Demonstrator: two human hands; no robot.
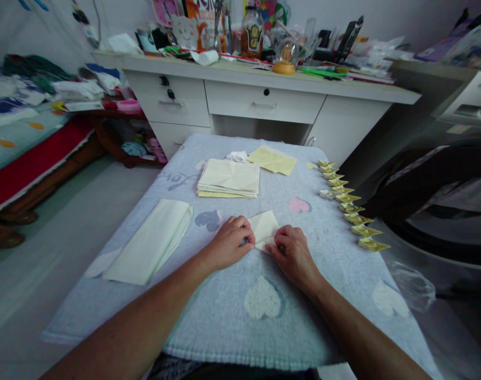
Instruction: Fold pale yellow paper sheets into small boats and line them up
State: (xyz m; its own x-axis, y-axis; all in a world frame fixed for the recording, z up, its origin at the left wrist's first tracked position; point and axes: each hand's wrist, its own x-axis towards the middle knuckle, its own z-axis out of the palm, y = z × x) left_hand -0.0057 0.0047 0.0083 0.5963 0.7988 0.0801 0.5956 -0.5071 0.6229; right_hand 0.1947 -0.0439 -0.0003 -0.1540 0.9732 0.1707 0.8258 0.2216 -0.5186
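Between my hands lies a small folded sheet of pale yellow paper (265,224) on the cloth-covered table. My left hand (233,240) pinches its left edge with curled fingers. At the lower right edge of the same sheet, my right hand (292,250) grips it between thumb and fingers. Beyond them sits a stack of cream paper sheets (229,177). A larger folded bundle of pale paper (149,243) rests left of my left hand. Along the table's right edge stands a row of several small folded paper boats (348,198), mostly yellow.
A blue cloth with heart patterns (224,316) covers the table. Behind the stack are loose yellow sheets (272,160) and a crumpled white tissue (237,156). A cluttered white desk (264,100) stands at the far side, a washing machine (454,195) to the right, a bed (30,142) to the left.
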